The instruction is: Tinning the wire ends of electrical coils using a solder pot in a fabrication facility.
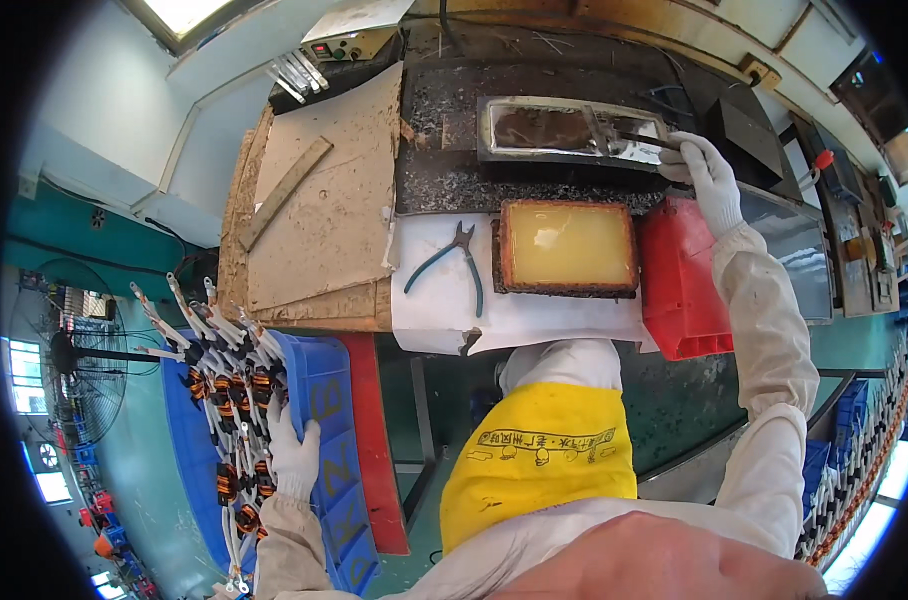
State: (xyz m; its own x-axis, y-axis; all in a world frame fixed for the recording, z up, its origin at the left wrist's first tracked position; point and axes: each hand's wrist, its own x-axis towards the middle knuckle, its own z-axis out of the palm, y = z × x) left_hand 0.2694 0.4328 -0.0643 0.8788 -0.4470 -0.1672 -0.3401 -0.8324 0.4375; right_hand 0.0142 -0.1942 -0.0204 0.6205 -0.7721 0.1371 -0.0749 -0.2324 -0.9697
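Observation:
My right hand (706, 178), in a white glove, is closed round the dark handle of a scraper (639, 139). The tool's flat end lies in a long metal solder pot (486, 130), where dull brown film covers the left part and bright silver metal shows at the right. On my left, my gloved left hand (294, 455) reaches into a blue bin (336, 440) among several copper-wound coils (236, 395) with white sleeved leads. Its thumb stands apart from the fingers, whose tips are partly hidden by the coils; nothing is visibly gripped.
Teal-handled cutters (464, 262) lie beside a tray of yellowish, waxy-looking material (571, 243). A red bin (682, 285) stands to its right. Cardboard (334, 190) with a wooden strip (287, 193) covers the left bench. A fan (69, 350) stands far left.

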